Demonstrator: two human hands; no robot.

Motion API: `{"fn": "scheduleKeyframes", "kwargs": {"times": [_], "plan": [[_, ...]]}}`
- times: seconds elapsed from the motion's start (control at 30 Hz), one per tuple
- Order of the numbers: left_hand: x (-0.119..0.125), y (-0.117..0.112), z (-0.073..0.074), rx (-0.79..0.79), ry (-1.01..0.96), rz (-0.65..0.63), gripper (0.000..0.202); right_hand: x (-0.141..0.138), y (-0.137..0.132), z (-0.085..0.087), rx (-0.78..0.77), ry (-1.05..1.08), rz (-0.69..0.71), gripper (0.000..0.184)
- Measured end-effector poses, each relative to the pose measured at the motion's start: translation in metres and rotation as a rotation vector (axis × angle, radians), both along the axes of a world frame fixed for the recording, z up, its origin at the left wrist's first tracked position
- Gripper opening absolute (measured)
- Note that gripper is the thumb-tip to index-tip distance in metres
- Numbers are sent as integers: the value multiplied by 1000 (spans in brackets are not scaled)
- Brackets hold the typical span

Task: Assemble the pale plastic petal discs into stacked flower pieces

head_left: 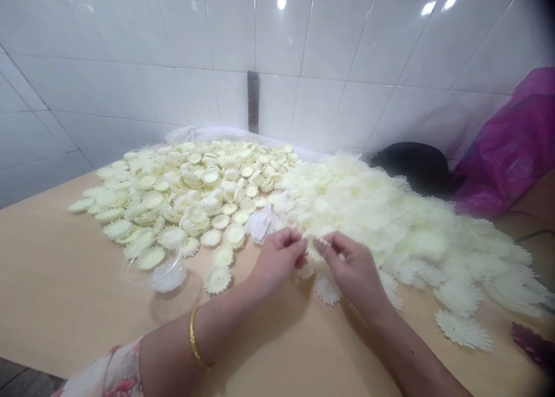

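Observation:
My left hand [277,257] and my right hand [353,270] meet over the tan table [65,293], fingers pinched together on one pale cream flower-shaped piece [313,248] held between them. A gold bangle [195,344] circles my left wrist. Right of the hands spreads a heap of flat, fringed cream pieces [390,223]. To the left lies a spread of cupped, folded cream flower pieces [191,195]. A few loose pieces [327,290] lie under my hands.
A small clear plastic dish [162,273] sits left of my left arm. A white scrap [262,223] lies by the piles. At the back right are a black object [416,163] and a magenta plastic bag [511,148]. White tiled wall [173,56] stands behind.

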State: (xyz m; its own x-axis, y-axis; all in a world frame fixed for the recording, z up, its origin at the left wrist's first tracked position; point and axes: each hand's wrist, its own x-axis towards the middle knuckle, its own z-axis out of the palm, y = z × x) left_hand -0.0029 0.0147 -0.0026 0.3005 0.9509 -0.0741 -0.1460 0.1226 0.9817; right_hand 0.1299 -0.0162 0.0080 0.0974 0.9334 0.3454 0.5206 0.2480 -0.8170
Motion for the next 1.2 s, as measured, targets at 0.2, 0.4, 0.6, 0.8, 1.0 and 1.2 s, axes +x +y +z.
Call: {"fn": "scheduleKeyframes", "kwargs": {"times": [0.2,0.4,0.6,0.8,1.0,1.2], "plan": [[2,-1,7,-174,-106,-14,28,2,-1,0,167,-218,-107,19],[4,-5,9,-238,-244,-161,38,2,-1,-7,318,-450,-179,14],[4,-3,0,-285,-265,-87,26,-2,-2,-8,349,-607,-64,15],[0,6,-2,-271,-179,55,20,-2,-3,-4,204,-396,103,13],[2,0,6,-242,-132,30,22,3,0,-2,135,-145,44,15],[1,1,3,-168,-110,10,27,-2,-3,4,-11,-23,104,17]]}}
